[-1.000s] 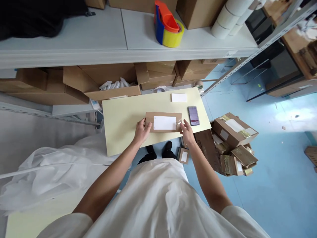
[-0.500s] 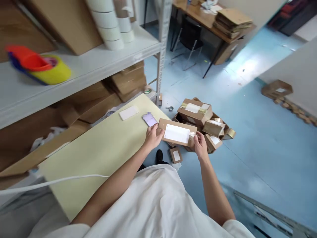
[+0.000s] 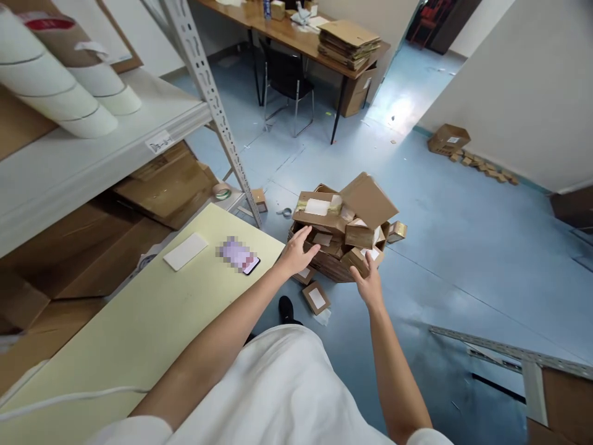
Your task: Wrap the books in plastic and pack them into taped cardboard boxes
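Note:
My left hand [image 3: 299, 252] is open, fingers stretched forward, with nothing in it. My right hand [image 3: 369, 285] is open too, its fingers apart. Beyond both hands, a flat cardboard box [image 3: 369, 201] tilts above a pile of parcels; whether it touches them I cannot tell. Below it stands a large carton [image 3: 331, 267] heaped with taped, labelled boxes, among them a long parcel [image 3: 319, 209] and a smaller box [image 3: 362, 235]. Another small labelled box [image 3: 317, 298] lies on the floor near my foot.
On my left, a pale yellow table [image 3: 152, 315] bears a phone [image 3: 238, 254] and a white card-like slab [image 3: 185, 251]. Behind it rises a metal shelf [image 3: 157, 117] with rolls. Farther off stand a chair [image 3: 287, 80] and a wooden desk [image 3: 296, 43]. A metal frame [image 3: 504, 352] is at lower right.
Both hands have let go of the flat labelled box, which now tilts over the pile, farther from me. The view has swung to the right.

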`<state>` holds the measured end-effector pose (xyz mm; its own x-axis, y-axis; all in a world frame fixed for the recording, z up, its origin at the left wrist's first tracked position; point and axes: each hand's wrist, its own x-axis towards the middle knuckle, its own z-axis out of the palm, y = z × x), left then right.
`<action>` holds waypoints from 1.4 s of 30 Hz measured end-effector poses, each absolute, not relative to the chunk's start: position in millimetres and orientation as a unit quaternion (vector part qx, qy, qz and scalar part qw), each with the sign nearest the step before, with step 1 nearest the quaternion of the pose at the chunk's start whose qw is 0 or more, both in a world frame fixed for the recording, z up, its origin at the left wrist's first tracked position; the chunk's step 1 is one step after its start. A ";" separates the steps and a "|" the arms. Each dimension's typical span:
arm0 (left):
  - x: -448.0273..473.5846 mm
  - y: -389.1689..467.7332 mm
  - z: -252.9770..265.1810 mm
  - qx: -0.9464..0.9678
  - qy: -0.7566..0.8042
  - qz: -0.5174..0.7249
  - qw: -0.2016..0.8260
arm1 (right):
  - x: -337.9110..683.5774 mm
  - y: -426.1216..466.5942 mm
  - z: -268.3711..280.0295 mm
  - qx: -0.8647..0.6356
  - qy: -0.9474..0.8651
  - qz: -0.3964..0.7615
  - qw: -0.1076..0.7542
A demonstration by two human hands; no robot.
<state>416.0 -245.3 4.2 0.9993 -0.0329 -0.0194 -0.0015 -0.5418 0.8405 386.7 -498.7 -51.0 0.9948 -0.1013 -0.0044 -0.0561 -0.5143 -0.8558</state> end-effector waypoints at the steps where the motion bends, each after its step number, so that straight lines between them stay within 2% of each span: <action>1: 399.4 -232.1 -2.3 0.877 0.008 -0.020 0.480 | 375.8 -490.5 -59.5 -0.856 0.056 0.011 0.513; 4: 344.1 -191.2 -20.7 0.849 0.082 -0.041 0.521 | 350.5 -459.6 -74.0 -0.840 0.057 0.094 0.531; 8: 266.1 -142.2 -39.9 0.794 0.204 -0.033 0.571 | 336.8 -401.4 -70.9 -0.867 -0.063 0.180 0.461; 15: 145.6 -86.4 -78.5 0.710 0.387 0.035 0.587 | 333.4 -280.2 -66.5 -0.899 -0.310 0.215 0.221; 20: 95.7 -74.5 -98.5 0.673 0.461 0.047 0.577 | 348.0 -205.3 -90.2 -0.901 -0.344 0.262 0.044; 24: 84.2 -75.5 -103.9 0.663 0.498 0.048 0.556 | 367.5 -170.9 -116.5 -0.895 -0.340 0.290 -0.022; 28: 92.8 -82.1 -105.0 0.662 0.529 0.048 0.529 | 384.6 -161.1 -134.3 -0.887 -0.351 0.298 -0.037; 31: 104.3 -85.9 -103.3 0.658 0.540 0.056 0.521 | 393.9 -163.9 -135.6 -0.883 -0.373 0.284 -0.017; 36: 112.7 -82.6 -88.9 0.654 0.573 0.097 0.484 | 390.8 -162.4 -117.4 -0.859 -0.451 0.231 0.069; 42: 90.9 -84.4 -54.1 0.624 0.645 0.202 0.392 | 349.6 -111.5 -88.4 -0.719 -0.622 0.246 0.189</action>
<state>90.9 -84.4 -54.1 0.0860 0.9633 -0.2545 0.6473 0.1401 0.7493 349.6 -111.5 -88.4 0.1055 0.9874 -0.1179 0.8011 -0.1546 -0.5782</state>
